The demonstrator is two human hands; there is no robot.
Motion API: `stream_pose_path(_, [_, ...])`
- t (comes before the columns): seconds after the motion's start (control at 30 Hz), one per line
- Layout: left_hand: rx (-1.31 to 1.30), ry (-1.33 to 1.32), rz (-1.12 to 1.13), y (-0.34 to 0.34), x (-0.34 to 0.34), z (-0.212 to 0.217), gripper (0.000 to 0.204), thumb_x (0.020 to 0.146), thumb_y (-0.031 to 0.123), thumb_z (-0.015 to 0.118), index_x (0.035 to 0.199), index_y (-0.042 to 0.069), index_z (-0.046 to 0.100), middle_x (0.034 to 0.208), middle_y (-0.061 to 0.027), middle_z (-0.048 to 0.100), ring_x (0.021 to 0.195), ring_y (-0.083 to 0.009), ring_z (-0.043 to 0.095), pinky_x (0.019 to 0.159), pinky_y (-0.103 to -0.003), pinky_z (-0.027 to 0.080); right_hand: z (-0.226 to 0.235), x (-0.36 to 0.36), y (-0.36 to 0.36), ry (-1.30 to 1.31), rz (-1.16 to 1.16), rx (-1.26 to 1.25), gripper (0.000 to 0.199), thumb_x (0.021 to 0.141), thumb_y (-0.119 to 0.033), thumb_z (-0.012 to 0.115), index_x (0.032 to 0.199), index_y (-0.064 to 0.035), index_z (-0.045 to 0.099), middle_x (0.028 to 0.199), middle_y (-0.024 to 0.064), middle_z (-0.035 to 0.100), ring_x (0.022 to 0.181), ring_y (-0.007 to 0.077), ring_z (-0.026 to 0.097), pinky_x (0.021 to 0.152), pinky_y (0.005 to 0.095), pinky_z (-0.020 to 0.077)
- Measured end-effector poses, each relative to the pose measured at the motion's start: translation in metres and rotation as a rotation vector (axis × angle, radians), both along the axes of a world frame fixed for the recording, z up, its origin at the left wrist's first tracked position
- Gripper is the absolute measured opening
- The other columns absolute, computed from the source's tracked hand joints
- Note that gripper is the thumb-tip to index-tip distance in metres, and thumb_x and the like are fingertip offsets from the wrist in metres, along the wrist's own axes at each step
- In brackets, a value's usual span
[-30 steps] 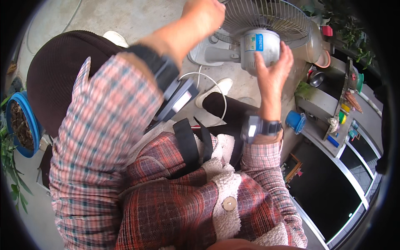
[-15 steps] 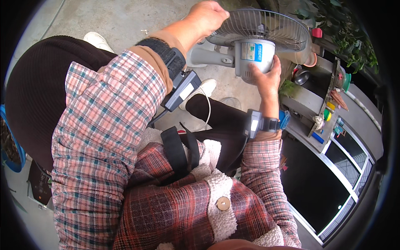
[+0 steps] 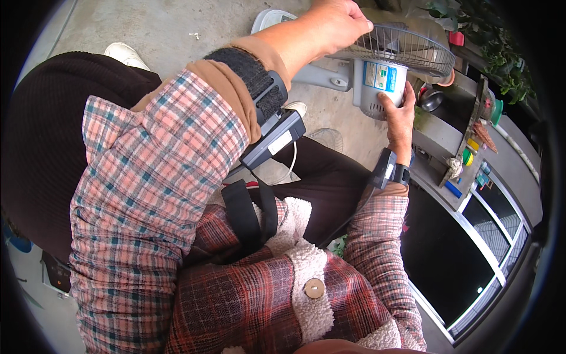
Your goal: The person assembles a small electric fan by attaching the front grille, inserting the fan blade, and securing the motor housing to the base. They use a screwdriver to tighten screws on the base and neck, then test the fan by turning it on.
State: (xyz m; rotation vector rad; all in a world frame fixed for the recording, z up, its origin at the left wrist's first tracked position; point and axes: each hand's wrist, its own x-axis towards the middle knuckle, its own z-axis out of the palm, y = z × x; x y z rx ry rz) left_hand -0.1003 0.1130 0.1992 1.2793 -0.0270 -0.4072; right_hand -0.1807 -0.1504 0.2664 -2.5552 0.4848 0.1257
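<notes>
An electric fan (image 3: 330, 78) with a grey neck is tilted over, its round base (image 3: 272, 20) at the upper left. Its wire guard (image 3: 413, 50) reaches toward the upper right, with a blade behind the wires. My left hand (image 3: 336, 26) is closed at the near left rim of that guard, thumb and fingers pinched together; the exact grip is partly hidden. Around the lower right of the pale motor housing (image 3: 374, 97), which bears a blue and white label, my right hand (image 3: 400, 115) is wrapped, thumb in front.
A loose round wire guard (image 3: 327, 140) lies on the concrete floor (image 3: 171, 32) near my knee. To the right stands a concrete trough (image 3: 439, 133) with a metal bowl (image 3: 431, 100) and small coloured items beside it. Green leaves (image 3: 501, 56) hang at the upper right. A white cord (image 3: 293, 162) runs by my leg.
Both hands and the fan have shifted to the right in view. The base has come into sight at the upper left. Both hands stay on the fan.
</notes>
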Motion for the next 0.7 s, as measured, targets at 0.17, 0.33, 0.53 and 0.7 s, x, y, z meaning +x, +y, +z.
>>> stream_pose_path(0.17, [-0.151, 0.019, -0.027, -0.007, -0.005, 0.008, 0.02, 0.091, 0.021, 0.059, 0.091, 0.002, 0.064, 0.079, -0.0096, 0.065, 0.068, -0.0194, 0.06, 0.06, -0.036, 0.05, 0.004, -0.003, -0.008, 0.017, -0.03, 0.057, 0.088, 0.072, -0.02, 0.077, 0.143, 0.0033, 0.031, 0.134, 0.0188, 0.048, 0.121, 0.0257, 0.05, 0.101, 0.0348, 0.0416])
stream_pose_path(0.33, [-0.224, 0.04, -0.034, -0.009, -0.007, 0.013, 0.02, 0.091, 0.021, 0.058, 0.092, 0.002, 0.063, 0.08, -0.0097, 0.064, 0.068, -0.0195, 0.06, 0.059, -0.035, 0.05, 0.005, -0.008, -0.017, -0.004, -0.002, 0.103, 0.086, 0.074, -0.018, 0.076, 0.143, 0.0035, 0.03, 0.135, 0.0185, 0.047, 0.123, 0.0252, 0.048, 0.103, 0.0346, 0.0393])
stream_pose_path(0.53, [-0.258, 0.039, -0.079, -0.003, -0.01, 0.026, 0.019, 0.091, 0.02, 0.058, 0.095, 0.002, 0.063, 0.079, -0.0098, 0.064, 0.069, -0.02, 0.061, 0.059, -0.035, 0.05, 0.007, -0.01, -0.023, 0.003, -0.005, 0.134, 0.085, 0.074, -0.018, 0.075, 0.144, 0.0028, 0.03, 0.136, 0.0185, 0.046, 0.122, 0.0249, 0.048, 0.103, 0.0343, 0.0386])
stream_pose_path(0.7, [-0.251, 0.109, -0.114, 0.004, -0.013, 0.037, 0.02, 0.092, 0.021, 0.058, 0.097, 0.002, 0.063, 0.083, -0.0105, 0.065, 0.071, -0.0217, 0.062, 0.061, -0.035, 0.052, 0.01, -0.012, -0.023, 0.005, -0.01, 0.124, 0.086, 0.073, -0.018, 0.075, 0.144, 0.0025, 0.03, 0.136, 0.0181, 0.046, 0.122, 0.0248, 0.047, 0.103, 0.0344, 0.0383])
